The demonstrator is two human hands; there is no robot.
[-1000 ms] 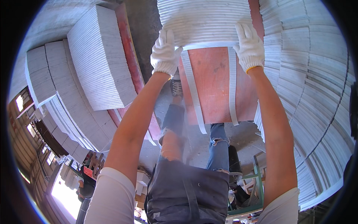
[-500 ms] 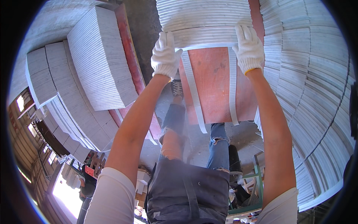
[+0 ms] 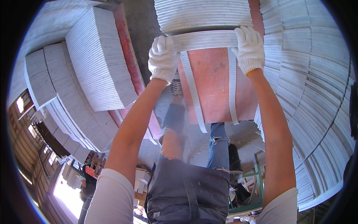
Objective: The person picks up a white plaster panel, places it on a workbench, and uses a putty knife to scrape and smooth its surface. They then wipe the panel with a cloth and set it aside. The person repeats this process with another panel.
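Observation:
A short bundle of grey-white stone tiles [image 3: 205, 40] spans the gap between my two hands, standing on edge. My left hand [image 3: 162, 59], in a white knit glove, is closed on its left end. At the right end my gloved right hand [image 3: 249, 51] grips it too, fingers over the top edge. Just behind stands a longer row of the same tiles [image 3: 203, 15], with a dark gap between it and the bundle. Under the bundle lies a reddish board [image 3: 214, 82], crossed lengthwise by two pale ribbed strips [image 3: 192, 89]. The undersides of the tiles are hidden.
Another tile stack [image 3: 99, 59] leans at the left beside a red board [image 3: 128, 56], with more tiles [image 3: 41, 74] beyond it. A tall wall of stacked tiles [image 3: 294, 74] runs along the right. A green metal frame [image 3: 257, 179] stands near my legs at lower right.
The bundle in my hands has come slightly toward me, and a gap has opened between it and the row behind. My left hand has shifted a little nearer and left.

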